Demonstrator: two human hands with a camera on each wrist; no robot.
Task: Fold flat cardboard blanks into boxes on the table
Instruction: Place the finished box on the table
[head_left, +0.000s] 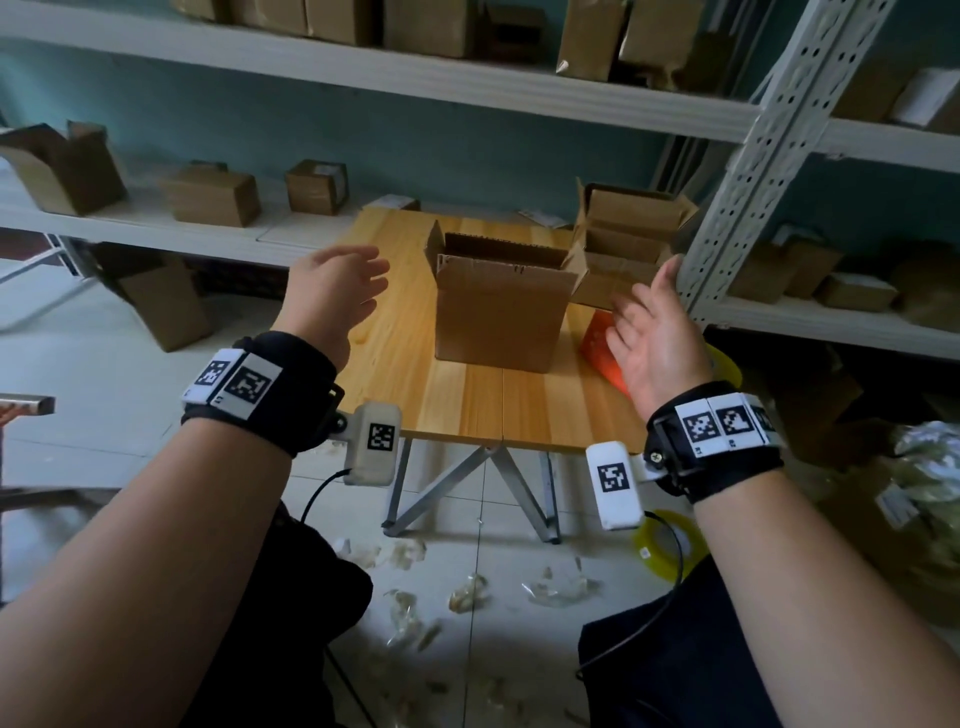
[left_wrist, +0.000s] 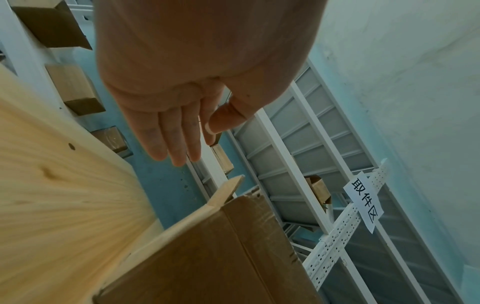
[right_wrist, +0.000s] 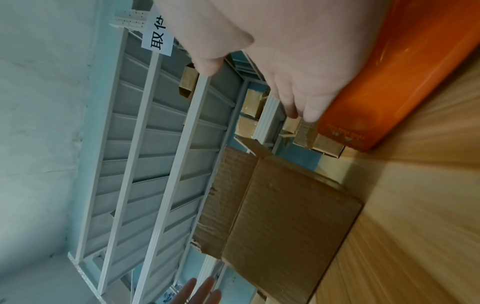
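Observation:
A brown cardboard box (head_left: 498, 312) stands upright in the middle of the wooden table (head_left: 467, 405), its top flaps standing open. My left hand (head_left: 337, 291) hovers to the left of the box, fingers straight and empty, clear of the cardboard. My right hand (head_left: 654, 322) is raised at the box's right, fingers spread and holding nothing. The left wrist view shows the straight fingers (left_wrist: 171, 135) above the table (left_wrist: 52, 195) and the box (left_wrist: 221, 257). In the right wrist view the box (right_wrist: 280, 209) stands on the table (right_wrist: 415, 226) below the hand (right_wrist: 293, 61).
A second open box (head_left: 623, 244) with smaller boxes inside sits at the table's back right. An orange object (head_left: 602, 343) lies by my right hand. White metal shelving (head_left: 769, 135) with cartons surrounds the table. Plastic scraps (head_left: 467, 592) litter the tiled floor.

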